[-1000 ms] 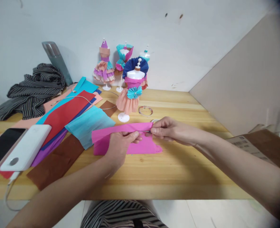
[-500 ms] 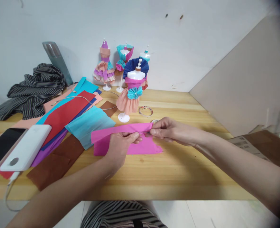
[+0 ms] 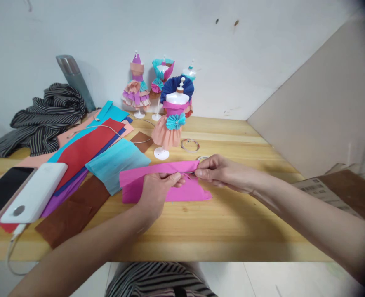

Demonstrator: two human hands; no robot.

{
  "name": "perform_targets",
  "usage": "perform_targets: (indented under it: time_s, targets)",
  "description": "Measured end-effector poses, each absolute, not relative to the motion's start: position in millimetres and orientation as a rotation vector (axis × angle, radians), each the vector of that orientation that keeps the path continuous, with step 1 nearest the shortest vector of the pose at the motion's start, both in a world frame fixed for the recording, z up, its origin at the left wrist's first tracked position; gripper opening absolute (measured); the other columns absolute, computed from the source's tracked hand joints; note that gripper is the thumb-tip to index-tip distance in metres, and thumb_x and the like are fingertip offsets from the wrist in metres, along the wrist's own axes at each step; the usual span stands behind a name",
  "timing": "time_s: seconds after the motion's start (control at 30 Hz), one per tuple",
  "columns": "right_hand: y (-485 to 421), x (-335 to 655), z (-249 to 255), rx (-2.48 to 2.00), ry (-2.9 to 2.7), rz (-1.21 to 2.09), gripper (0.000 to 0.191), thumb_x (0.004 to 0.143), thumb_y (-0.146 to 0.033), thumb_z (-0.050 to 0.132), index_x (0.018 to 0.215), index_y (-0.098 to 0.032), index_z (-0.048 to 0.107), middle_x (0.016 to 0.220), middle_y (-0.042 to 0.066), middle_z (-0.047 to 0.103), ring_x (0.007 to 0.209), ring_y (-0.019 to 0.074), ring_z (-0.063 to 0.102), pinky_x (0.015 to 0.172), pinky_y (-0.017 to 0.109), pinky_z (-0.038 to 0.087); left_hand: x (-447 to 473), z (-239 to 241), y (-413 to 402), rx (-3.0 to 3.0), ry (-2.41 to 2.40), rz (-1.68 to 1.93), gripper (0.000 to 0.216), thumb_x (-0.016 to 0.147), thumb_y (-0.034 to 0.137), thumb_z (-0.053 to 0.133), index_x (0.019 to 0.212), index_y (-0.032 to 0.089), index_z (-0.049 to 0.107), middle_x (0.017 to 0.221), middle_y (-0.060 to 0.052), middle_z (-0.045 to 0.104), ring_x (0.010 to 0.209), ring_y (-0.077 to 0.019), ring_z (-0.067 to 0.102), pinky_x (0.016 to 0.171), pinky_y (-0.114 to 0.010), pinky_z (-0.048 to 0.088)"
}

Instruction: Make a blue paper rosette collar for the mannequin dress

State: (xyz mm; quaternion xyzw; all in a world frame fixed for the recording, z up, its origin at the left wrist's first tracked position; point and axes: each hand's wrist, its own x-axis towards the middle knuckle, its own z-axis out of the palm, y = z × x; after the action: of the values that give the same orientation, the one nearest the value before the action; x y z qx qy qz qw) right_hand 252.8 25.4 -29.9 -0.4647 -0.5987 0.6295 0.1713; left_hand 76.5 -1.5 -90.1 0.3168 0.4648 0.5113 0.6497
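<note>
A pink sheet of crepe-like paper (image 3: 170, 194) lies on the wooden table, its upper strip raised between my two hands. My left hand (image 3: 156, 189) is closed on the middle of that strip, thumb stretched along it toward the right. At the strip's right end, my right hand (image 3: 217, 172) pinches the pink paper between thumb and fingers. A thin dark line runs between the fingertips of both hands; whether it is a wire, a needle or a fold I cannot tell. Just behind my right fingers a small grey ring-shaped thing (image 3: 202, 157) shows in part.
Dress forms in paper dresses (image 3: 173, 123) stand behind the pink paper, near a beaded bracelet (image 3: 190, 144). At left lie coloured paper sheets (image 3: 86, 156), a white power bank (image 3: 35, 192), a phone (image 3: 5, 194) and striped cloth (image 3: 50, 117). A cardboard box (image 3: 340, 189) is at right.
My right hand has shifted very slightly at the strip's right end, and a bit more of the thin dark line shows. My left hand stays in place.
</note>
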Motion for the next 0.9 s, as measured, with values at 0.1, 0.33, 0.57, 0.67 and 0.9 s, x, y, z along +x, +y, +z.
perform_targets:
  time_s: [0.1,0.33,0.57,0.67,0.9]
  targets:
    - [25.5,253.3,-31.1,-1.339,-1.708,1.763,0.046,0.066,-0.046,0.078,0.048,-0.016,0.047,0.041,-0.009,0.034,0.039,0.0031,0.023,0.041,0.024,0.012,76.4,-90.7,-1.2,0.718,1.057,1.156,0.008,0.066,0.013,0.071,0.059,0.017,0.073,0.061,-0.002,0.073,0.058,-0.0136,0.066,0.064,-0.026,0.054]
    - [25.9,254.2,-28.3,-1.332,-1.741,1.760,0.046,0.069,-0.045,0.076,0.048,-0.016,0.046,0.041,-0.008,0.035,0.040,0.0034,0.023,0.042,0.024,0.012,77.0,-87.5,-1.6,0.708,1.064,1.156,0.008,0.064,0.013,0.071,0.057,0.016,0.072,0.059,-0.002,0.072,0.057,-0.0145,0.066,0.064,-0.027,0.054]
    - [26.8,253.9,-27.0,-1.356,-1.745,1.746,0.046,0.068,-0.046,0.076,0.049,-0.017,0.046,0.042,-0.008,0.035,0.039,0.0038,0.024,0.042,0.024,0.012,77.0,-86.1,-1.6,0.728,1.089,1.152,0.009,0.064,0.014,0.071,0.056,0.017,0.071,0.056,-0.001,0.071,0.055,-0.0134,0.065,0.061,-0.025,0.054]
    - [26.0,253.3,-27.3,-1.388,-1.755,1.725,0.046,0.068,-0.047,0.076,0.049,-0.017,0.046,0.043,-0.008,0.034,0.040,0.0039,0.024,0.042,0.024,0.013,76.6,-85.4,-2.8,0.735,1.079,1.149,0.008,0.065,0.014,0.071,0.057,0.016,0.072,0.057,-0.002,0.071,0.056,-0.0142,0.065,0.062,-0.026,0.054]
    - [24.7,247.3,-28.8,-1.353,-1.708,1.784,0.041,0.066,-0.047,0.077,0.054,-0.015,0.053,0.041,-0.008,0.037,0.039,0.0037,0.025,0.041,0.023,0.014,78.7,-85.1,-5.8,0.698,1.074,1.097,0.007,0.065,0.014,0.073,0.060,0.017,0.074,0.060,-0.003,0.073,0.059,-0.0152,0.067,0.067,-0.029,0.055]
